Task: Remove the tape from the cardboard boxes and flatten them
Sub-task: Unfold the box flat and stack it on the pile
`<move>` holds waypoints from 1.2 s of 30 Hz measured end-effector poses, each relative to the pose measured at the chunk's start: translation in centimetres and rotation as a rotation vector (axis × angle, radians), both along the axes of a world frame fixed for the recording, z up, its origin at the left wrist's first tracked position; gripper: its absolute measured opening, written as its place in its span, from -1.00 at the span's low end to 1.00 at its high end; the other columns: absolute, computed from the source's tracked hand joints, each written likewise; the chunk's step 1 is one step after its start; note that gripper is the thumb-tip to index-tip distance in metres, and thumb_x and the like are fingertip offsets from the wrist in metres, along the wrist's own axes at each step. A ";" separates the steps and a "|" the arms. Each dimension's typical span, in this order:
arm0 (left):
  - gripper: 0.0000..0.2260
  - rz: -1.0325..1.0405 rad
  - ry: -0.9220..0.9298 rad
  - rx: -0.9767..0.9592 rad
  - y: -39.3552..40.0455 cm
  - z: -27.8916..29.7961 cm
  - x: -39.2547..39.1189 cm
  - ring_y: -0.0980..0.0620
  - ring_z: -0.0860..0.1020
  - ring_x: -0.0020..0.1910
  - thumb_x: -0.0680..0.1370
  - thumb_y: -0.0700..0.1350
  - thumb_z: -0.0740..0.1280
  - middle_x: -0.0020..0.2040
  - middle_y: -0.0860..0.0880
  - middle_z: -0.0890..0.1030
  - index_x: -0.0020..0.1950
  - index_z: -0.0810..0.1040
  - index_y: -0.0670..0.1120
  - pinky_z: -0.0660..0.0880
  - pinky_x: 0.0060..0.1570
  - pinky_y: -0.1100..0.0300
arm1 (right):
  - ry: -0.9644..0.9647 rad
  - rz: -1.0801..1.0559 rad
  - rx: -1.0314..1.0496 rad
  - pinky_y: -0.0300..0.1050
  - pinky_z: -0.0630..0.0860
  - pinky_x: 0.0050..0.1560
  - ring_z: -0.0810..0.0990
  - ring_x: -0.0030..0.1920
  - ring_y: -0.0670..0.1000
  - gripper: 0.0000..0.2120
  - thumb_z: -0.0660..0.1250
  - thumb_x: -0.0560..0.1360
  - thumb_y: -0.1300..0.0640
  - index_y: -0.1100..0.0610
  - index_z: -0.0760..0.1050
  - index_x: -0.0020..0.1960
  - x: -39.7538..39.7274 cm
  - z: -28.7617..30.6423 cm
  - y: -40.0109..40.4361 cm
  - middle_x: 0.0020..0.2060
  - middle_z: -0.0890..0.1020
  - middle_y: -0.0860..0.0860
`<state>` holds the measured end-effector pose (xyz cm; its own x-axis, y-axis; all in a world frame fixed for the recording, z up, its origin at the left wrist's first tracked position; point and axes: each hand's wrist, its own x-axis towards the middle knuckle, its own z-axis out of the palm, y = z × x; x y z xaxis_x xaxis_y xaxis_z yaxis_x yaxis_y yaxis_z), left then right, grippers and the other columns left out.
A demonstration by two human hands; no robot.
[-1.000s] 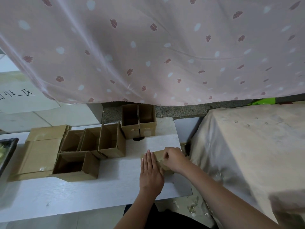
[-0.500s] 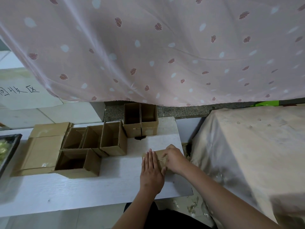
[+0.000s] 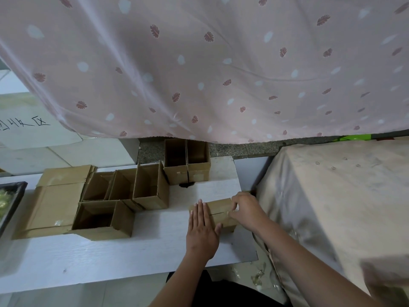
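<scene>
Tape along the top seam of the small closed box [image 3: 221, 212] near the counter's [image 3: 110, 258] right front edge is what the right hand [image 3: 246, 209] seems to be picking at, its fingers [image 3: 234, 207] curled in a pinch at the box's right end, while the left hand [image 3: 202, 227] lies flat with straight fingers pressing the box's left half down. A thin strip may tear off short or pull a layer of cardboard with it if yanked fast or steeply. If the flat hand eases, the light box could lift, skid toward the near edge, or bump the open boxes [image 3: 124, 193] standing to its left.
</scene>
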<state>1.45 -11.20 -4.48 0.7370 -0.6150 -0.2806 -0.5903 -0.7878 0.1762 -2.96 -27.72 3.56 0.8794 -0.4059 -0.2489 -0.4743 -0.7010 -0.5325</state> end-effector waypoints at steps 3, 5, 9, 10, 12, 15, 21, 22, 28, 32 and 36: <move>-0.32 0.008 0.001 -0.007 0.0 -0.1 0.0 -0.12 -0.42 0.55 0.65 0.23 -0.25 0.57 -0.17 -0.40 0.55 -0.42 -0.20 -0.38 0.54 0.03 | -0.018 -0.036 -0.016 -0.15 0.44 -0.18 0.52 -0.17 -0.01 -0.85 0.43 0.39 0.30 0.21 0.52 -0.33 -0.3 -0.2 -0.6 -0.24 0.59 0.03; -0.32 0.010 0.003 -0.012 0.0 -0.1 0.0 -0.12 -0.41 0.56 0.67 0.22 -0.21 0.58 -0.17 -0.40 0.55 -0.42 -0.20 -0.37 0.55 0.03 | -0.031 -0.069 -0.013 -0.12 0.49 -0.19 0.54 -0.24 -0.02 -0.88 0.39 0.42 0.30 0.22 0.53 -0.29 -0.4 -0.3 -0.8 -0.28 0.61 0.02; -0.32 0.010 0.007 -0.026 0.0 -0.1 0.0 -0.10 -0.42 0.55 0.68 0.21 -0.19 0.58 -0.16 -0.40 0.55 -0.42 -0.20 -0.39 0.54 0.03 | -0.058 -0.080 0.013 -0.05 0.57 -0.18 0.54 -0.30 -0.06 -0.92 0.35 0.47 0.30 0.15 0.53 -0.15 -0.8 -0.5 -0.9 -0.33 0.59 -0.01; -0.32 0.009 0.005 -0.027 0.0 -0.1 0.0 -0.10 -0.41 0.55 0.68 0.21 -0.19 0.58 -0.16 -0.40 0.55 -0.42 -0.20 -0.40 0.53 0.04 | -0.062 -0.065 0.034 -0.07 0.56 -0.20 0.53 -0.30 -0.05 -0.88 0.34 0.49 0.30 0.09 0.53 -0.07 -0.9 -0.6 -0.9 -0.32 0.58 0.00; -0.32 0.008 0.002 -0.023 0.0 -0.1 0.0 -0.11 -0.41 0.56 0.68 0.22 -0.19 0.58 -0.16 -0.40 0.55 -0.41 -0.20 -0.41 0.52 0.05 | -0.041 -0.019 0.059 -0.17 0.48 -0.18 0.54 -0.23 -0.03 -0.72 0.30 0.53 0.29 -0.02 0.58 0.11 -1.0 -0.9 -0.9 -0.24 0.60 0.02; -0.32 0.004 0.009 -0.017 0.0 -0.2 0.1 -0.11 -0.41 0.55 0.68 0.22 -0.19 0.58 -0.17 -0.40 0.54 -0.44 -0.20 -0.40 0.53 0.04 | 0.017 0.005 0.076 -0.35 0.38 0.01 0.57 0.00 -0.05 -0.76 0.30 0.57 0.25 0.06 0.68 0.12 -0.9 -1.4 -0.6 0.03 0.61 0.00; -0.30 0.007 0.011 -0.008 0.1 0.0 0.0 -0.12 -0.42 0.54 0.60 0.24 -0.31 0.58 -0.16 -0.40 0.56 -0.41 -0.20 -0.41 0.52 0.05 | 0.084 0.060 0.089 -0.21 0.45 -0.11 0.48 -0.07 -0.04 -0.84 0.33 0.49 0.30 0.05 0.50 -0.03 -0.2 -1.6 0.5 0.01 0.48 -0.04; -0.30 0.007 0.010 -0.007 0.1 0.0 -0.1 -0.12 -0.42 0.54 0.61 0.24 -0.30 0.58 -0.16 -0.40 0.56 -0.41 -0.20 -0.41 0.52 0.05 | 0.096 0.074 0.051 -0.15 0.46 -0.12 0.48 -0.07 -0.03 -0.85 0.32 0.48 0.28 0.04 0.46 -0.05 0.0 -1.5 0.6 -0.03 0.49 -0.04; -0.31 0.004 0.026 -0.007 0.4 -0.1 -0.1 -0.09 -0.43 0.55 0.63 0.24 -0.27 0.57 -0.13 -0.43 0.55 -0.43 -0.18 -0.42 0.52 0.05 | 0.069 0.128 -0.008 -0.07 0.35 -0.26 0.45 -0.19 0.02 -0.90 0.31 0.45 0.25 0.10 0.40 -0.14 -0.1 -0.9 0.5 -0.23 0.53 0.01; -0.32 -0.010 0.018 -0.008 0.6 -0.4 0.3 -0.08 -0.42 0.55 0.67 0.23 -0.20 0.57 -0.13 -0.43 0.54 -0.44 -0.18 -0.40 0.53 0.05 | -0.010 0.026 0.023 -0.03 0.35 -0.30 0.41 -0.30 0.02 -0.83 0.34 0.39 0.26 0.13 0.34 -0.23 -0.8 -0.2 -0.9 -0.35 0.45 -0.02; -0.32 -0.020 0.014 -0.008 0.5 -0.4 0.6 -0.10 -0.42 0.55 0.67 0.24 -0.21 0.57 -0.14 -0.42 0.53 -0.45 -0.18 -0.39 0.53 0.04 | -0.035 -0.019 -0.016 -0.04 0.32 -0.23 0.39 -0.20 0.03 -0.79 0.36 0.34 0.31 0.15 0.33 -0.27 -1.6 0.0 -2.3 -0.35 0.43 0.00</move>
